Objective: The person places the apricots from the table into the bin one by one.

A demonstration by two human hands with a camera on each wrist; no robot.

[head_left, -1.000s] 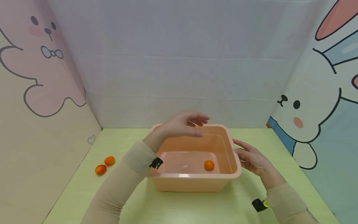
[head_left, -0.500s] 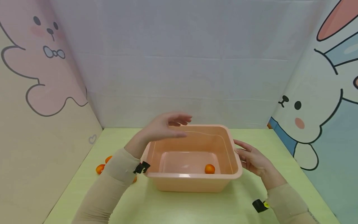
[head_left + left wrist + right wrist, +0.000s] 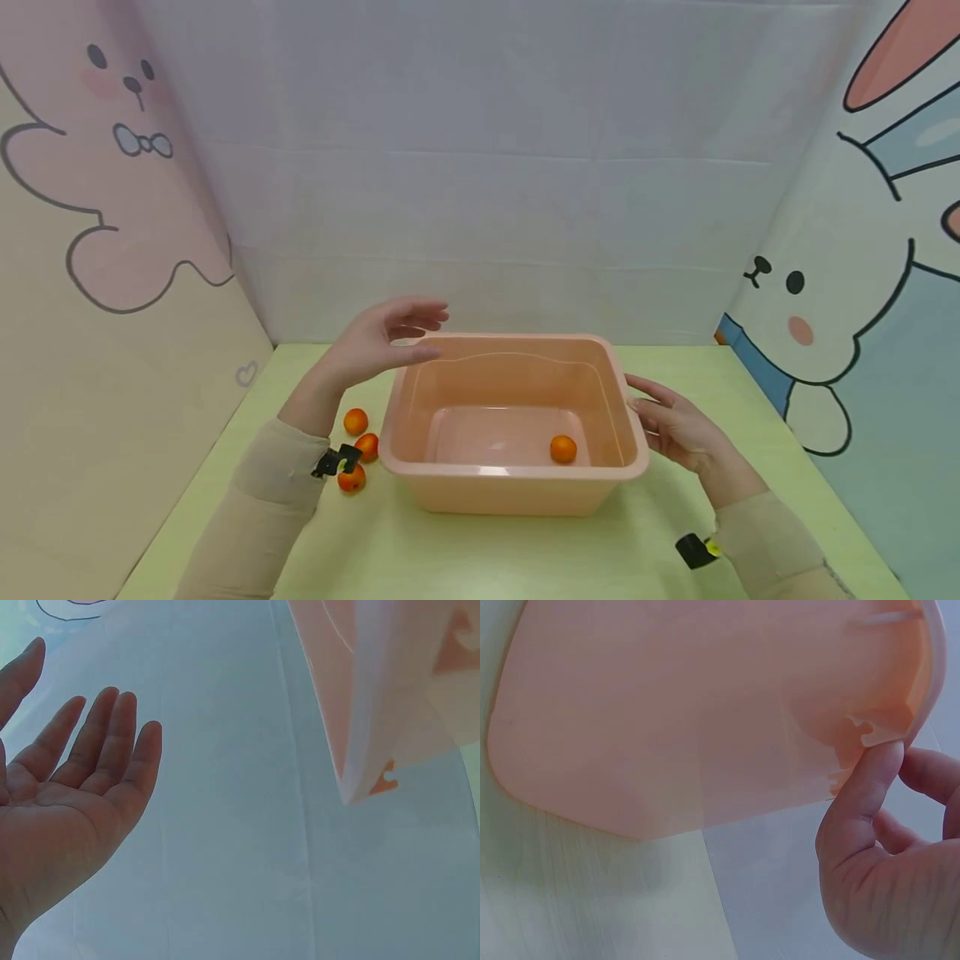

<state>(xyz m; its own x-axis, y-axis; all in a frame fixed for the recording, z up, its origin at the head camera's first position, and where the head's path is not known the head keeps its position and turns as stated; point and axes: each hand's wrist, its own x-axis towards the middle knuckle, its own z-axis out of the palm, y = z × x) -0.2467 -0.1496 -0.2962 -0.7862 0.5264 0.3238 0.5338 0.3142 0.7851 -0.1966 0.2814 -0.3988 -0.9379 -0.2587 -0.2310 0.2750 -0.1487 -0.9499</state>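
A peach-pink plastic basin (image 3: pixel 480 493) stands on the table, one small round orange fruit (image 3: pixel 563 449) lying on its floor toward the right. My left hand (image 3: pixel 386 337) is raised by the basin's back left corner, fingers loosely bent and thumb apart; its bare palm (image 3: pixel 60 825) in the left wrist view holds nothing. At the basin's right side, my right hand (image 3: pixel 678 425) has the rim between thumb and fingers. In the right wrist view the thumb (image 3: pixel 862 791) presses up under the rim beside a moulded bracket.
Beside the basin's left wall lie three more orange fruits, an upper one (image 3: pixel 356 422), a middle one (image 3: pixel 367 447) and a lower one (image 3: pixel 351 478), near my left sleeve (image 3: pixel 262 492). The pale green table (image 3: pixel 480 558) ends at a plain back cloth (image 3: pixel 480 208), with cartoon-printed panels on both sides.
My left hand has moved left, from over the basin to its back left corner. Its forearm now hides the fruits seen farther left, and uncovers those beside the basin. My right hand stays put.
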